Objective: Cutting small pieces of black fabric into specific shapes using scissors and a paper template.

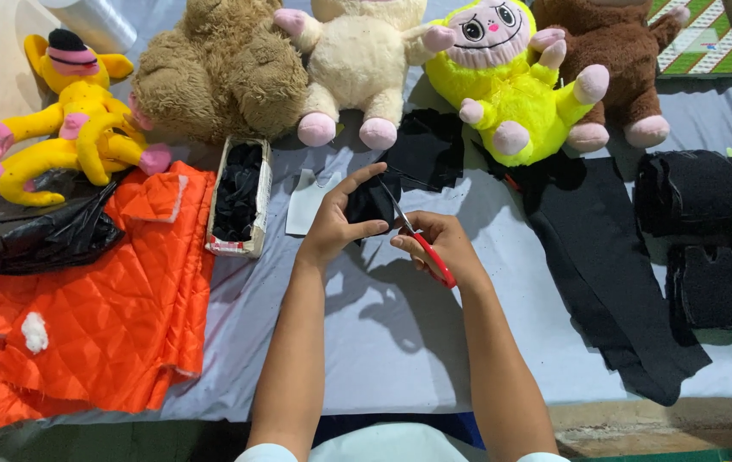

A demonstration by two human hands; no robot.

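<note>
Two hands (387, 231), one scissors (422, 242), one black fabric piece (372, 202), five plush toys (516, 81).

Scissors (424, 248): red handles. Held fabric piece (371, 204): black. Quilted cloth (101, 299): orange, diamond-stitched pattern. Bench (383, 334) cover: pale grey. Plush toys: yellow monkey (66, 120) with pink feet, tan bear (220, 68), cream toy (357, 60), neon-yellow toy (511, 85), brown toy (623, 51).
</note>
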